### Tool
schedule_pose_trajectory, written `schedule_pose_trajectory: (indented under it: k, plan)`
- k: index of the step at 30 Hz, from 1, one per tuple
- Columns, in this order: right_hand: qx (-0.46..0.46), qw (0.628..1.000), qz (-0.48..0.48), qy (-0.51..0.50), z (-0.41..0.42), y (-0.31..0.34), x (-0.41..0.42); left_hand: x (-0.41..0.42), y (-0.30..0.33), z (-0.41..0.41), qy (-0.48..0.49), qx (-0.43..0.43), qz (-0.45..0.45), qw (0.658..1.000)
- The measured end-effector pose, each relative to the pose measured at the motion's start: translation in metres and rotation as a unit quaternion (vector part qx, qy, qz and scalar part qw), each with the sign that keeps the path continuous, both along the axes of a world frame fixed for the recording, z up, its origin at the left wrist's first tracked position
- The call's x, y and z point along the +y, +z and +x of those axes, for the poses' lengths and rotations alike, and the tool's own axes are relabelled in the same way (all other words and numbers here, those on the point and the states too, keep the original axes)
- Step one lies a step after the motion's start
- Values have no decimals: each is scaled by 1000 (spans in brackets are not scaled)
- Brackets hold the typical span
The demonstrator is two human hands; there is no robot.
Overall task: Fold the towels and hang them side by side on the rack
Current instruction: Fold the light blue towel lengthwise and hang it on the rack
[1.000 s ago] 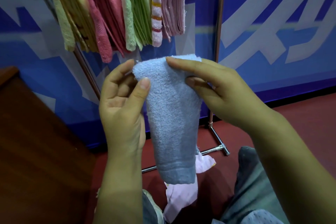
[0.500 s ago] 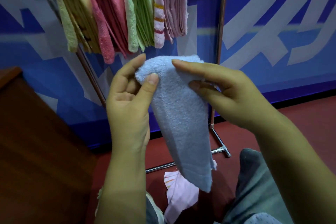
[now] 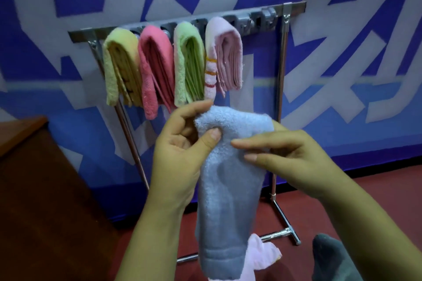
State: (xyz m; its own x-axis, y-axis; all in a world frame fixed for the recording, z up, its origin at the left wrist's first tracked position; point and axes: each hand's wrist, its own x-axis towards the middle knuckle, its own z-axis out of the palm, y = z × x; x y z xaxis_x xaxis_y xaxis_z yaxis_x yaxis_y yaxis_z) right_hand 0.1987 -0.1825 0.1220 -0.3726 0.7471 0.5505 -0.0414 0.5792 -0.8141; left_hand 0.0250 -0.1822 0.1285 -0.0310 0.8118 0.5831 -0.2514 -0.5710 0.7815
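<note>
A folded light blue towel [image 3: 228, 189] hangs down between my hands in the middle of the view. My left hand [image 3: 180, 150] pinches its top left corner between thumb and fingers. My right hand [image 3: 294, 157] holds the top right part, with fingers across the front and the thumb behind the cloth. Behind them stands the metal rack [image 3: 283, 36]. On its bar hang a yellow towel [image 3: 121, 68], a pink towel [image 3: 155, 68], a green towel [image 3: 189, 64] and a pale pink striped towel [image 3: 223, 55], side by side.
A pale pink towel [image 3: 262, 253] lies on the red floor by the rack's foot bar [image 3: 276, 235]. A brown wooden surface [image 3: 34, 189] fills the lower left. Grey cloth [image 3: 331, 258] is at the lower right. The bar's right end holds grey clips [image 3: 267, 17].
The camera has tilted up, so the whole rack bar shows. My right hand has shifted from the towel's top edge down onto its front. The towel's lower end swung and hangs straight.
</note>
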Motion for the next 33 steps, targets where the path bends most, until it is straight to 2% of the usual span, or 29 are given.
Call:
schedule_pose_trajectory:
  k: [5,8,14,20,24,28,31,33]
  plan:
    - [-8,997,-55,-60,0,17,25,24,6,-1,-5,5,-42,999]
    - [-39,989,-114,-92,0,36,43,51,14,0,8,50,-59,997]
    - [-93,962,-157,-204,15,93,73,97,40,12,100,115,-53,987]
    - [-87,944,-152,-279,38,146,99,118,72,55,132,168,-9,977]
    - [-87,934,-127,-323,50,181,120,137,94,90,102,230,-39,967]
    - [-128,931,-84,-332,56,212,142,160,109,116,59,263,-87,959]
    - [-161,928,-54,-332,52,228,160,178,116,133,91,288,-96,949]
    - [-176,930,-36,-320,44,235,171,187,119,141,118,285,-64,949]
